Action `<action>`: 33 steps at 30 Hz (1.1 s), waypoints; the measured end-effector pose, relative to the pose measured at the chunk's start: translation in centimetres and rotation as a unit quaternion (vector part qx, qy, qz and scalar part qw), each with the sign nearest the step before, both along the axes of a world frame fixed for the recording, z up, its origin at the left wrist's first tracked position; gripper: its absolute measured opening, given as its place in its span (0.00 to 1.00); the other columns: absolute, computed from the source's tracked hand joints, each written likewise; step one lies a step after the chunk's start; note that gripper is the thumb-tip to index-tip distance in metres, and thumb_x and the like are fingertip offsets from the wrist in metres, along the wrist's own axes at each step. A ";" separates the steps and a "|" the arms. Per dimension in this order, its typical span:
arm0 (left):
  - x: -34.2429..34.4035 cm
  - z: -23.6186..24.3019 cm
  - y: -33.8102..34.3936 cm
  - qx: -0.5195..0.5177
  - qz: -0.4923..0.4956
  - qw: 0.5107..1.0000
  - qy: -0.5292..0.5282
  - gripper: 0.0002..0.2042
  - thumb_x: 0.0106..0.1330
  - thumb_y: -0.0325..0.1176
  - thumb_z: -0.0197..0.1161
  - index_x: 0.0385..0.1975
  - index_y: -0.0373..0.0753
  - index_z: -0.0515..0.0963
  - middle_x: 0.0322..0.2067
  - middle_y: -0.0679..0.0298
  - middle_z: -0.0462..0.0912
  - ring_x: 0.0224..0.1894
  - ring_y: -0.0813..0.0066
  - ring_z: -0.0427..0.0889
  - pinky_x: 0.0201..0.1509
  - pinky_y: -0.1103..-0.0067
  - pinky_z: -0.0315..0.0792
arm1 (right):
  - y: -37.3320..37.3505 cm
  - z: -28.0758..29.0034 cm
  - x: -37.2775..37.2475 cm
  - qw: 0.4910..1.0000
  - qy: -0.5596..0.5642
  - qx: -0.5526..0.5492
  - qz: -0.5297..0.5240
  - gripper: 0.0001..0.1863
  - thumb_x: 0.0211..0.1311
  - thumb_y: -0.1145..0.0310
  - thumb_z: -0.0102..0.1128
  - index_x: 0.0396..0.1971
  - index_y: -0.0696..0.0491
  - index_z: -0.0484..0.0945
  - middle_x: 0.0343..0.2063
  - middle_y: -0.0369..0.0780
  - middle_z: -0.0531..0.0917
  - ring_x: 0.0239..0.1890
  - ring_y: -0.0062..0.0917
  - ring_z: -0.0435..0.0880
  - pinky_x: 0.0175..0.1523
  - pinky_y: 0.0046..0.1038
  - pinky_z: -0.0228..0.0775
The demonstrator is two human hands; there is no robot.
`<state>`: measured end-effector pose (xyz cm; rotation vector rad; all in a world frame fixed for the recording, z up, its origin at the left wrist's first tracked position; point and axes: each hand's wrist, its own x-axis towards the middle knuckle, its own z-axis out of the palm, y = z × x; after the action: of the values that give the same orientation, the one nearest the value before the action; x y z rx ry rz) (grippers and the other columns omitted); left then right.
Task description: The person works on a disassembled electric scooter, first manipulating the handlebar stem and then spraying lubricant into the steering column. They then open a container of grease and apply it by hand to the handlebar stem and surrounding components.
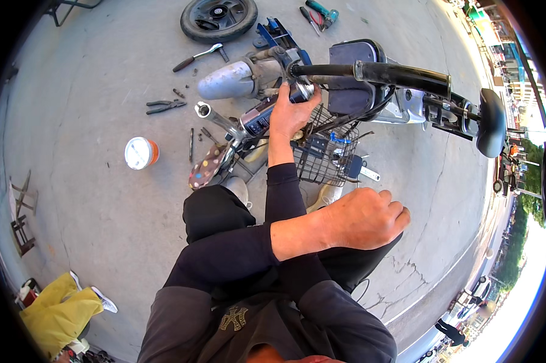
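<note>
1. Dark cloth is seen nearest the camera: a shirt (270, 330) marked by a gold-coloured emblem (234, 319), with close-fitting black sleeves (224, 254) drawn along crossed forearms.
2. Above the dark trousers (364, 263), the left grip (367, 219) is curled into a fist, its knuckles turned upward; whether anything is enclosed in it cannot be told.
3. Beneath the left forearm, the right arm is stretched forward, and a dark can (259, 118) is clasped by the right grip (291, 115), thumb and fingers being wrapped around it.
4. The can is held slantwise between the fender and the wire basket (312, 172). Its shape is cylindrical, its dark wrapper is printed with pale marks, and a shiny metallic end is shown beyond the fingers; its middle is hidden by the hand.
5. On the bike, a smooth, rounded grey fender (224, 81) is set beside grimy metal, a padded black saddle (492, 124) is carried at the far right, and a bare silvery tube (217, 117) is seen near a brown, dotted fabric cover (206, 169).
6. On the rough, cracked concrete ground (104, 212) are laid a rubber-tyred wheel (220, 12), a ratchet (194, 58), dark pliers (165, 106) and an orange tub (140, 153) with a white lid.
</note>
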<state>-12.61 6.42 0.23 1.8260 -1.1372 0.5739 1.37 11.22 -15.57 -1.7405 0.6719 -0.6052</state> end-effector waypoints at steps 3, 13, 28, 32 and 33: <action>0.1 -0.1 0.2 0.004 -0.002 1.000 0.004 0.11 0.58 0.32 0.63 0.37 0.33 0.81 0.22 0.67 0.75 0.23 0.75 0.78 0.18 0.79 0.70 | -0.7 0.2 0.9 0.999 -0.019 -0.029 0.022 0.40 0.57 0.59 0.73 0.67 0.56 0.64 0.54 0.54 0.80 0.52 0.46 0.83 0.60 0.40 0.72; 0.1 -0.2 0.0 -0.007 -0.006 1.000 0.000 0.11 0.58 0.32 0.63 0.36 0.33 0.81 0.21 0.65 0.76 0.23 0.74 0.79 0.19 0.80 0.71 | -0.6 -0.3 -0.3 0.996 -0.033 0.021 0.083 0.40 0.56 0.62 0.75 0.65 0.59 0.65 0.55 0.51 0.78 0.54 0.41 0.80 0.62 0.37 0.70; 0.8 -0.4 1.0 0.006 0.018 1.000 -0.010 0.12 0.57 0.32 0.63 0.38 0.32 0.82 0.23 0.66 0.77 0.25 0.75 0.78 0.21 0.81 0.72 | 0.5 2.1 -0.4 0.965 0.119 -0.220 0.080 0.41 0.55 0.57 0.73 0.67 0.52 0.65 0.53 0.56 0.80 0.50 0.55 0.82 0.57 0.47 0.73; 0.9 -0.4 1.0 0.007 0.017 1.000 -0.005 0.12 0.57 0.32 0.63 0.38 0.33 0.82 0.24 0.66 0.77 0.25 0.75 0.79 0.21 0.81 0.72 | 0.5 1.4 -0.7 0.986 0.125 -0.107 0.041 0.42 0.56 0.55 0.73 0.67 0.52 0.64 0.55 0.56 0.80 0.53 0.54 0.82 0.59 0.46 0.72; 0.9 -0.5 1.1 0.013 0.017 1.000 -0.003 0.12 0.56 0.32 0.63 0.38 0.33 0.82 0.24 0.66 0.77 0.25 0.75 0.78 0.21 0.81 0.72 | 0.4 1.3 -0.7 0.992 0.112 -0.047 0.019 0.42 0.56 0.55 0.72 0.68 0.52 0.64 0.55 0.57 0.80 0.54 0.53 0.82 0.60 0.45 0.71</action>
<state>-11.68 7.54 -0.24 1.8699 -1.1246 0.5881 0.66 11.60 -14.27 -1.9236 0.7737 -0.4240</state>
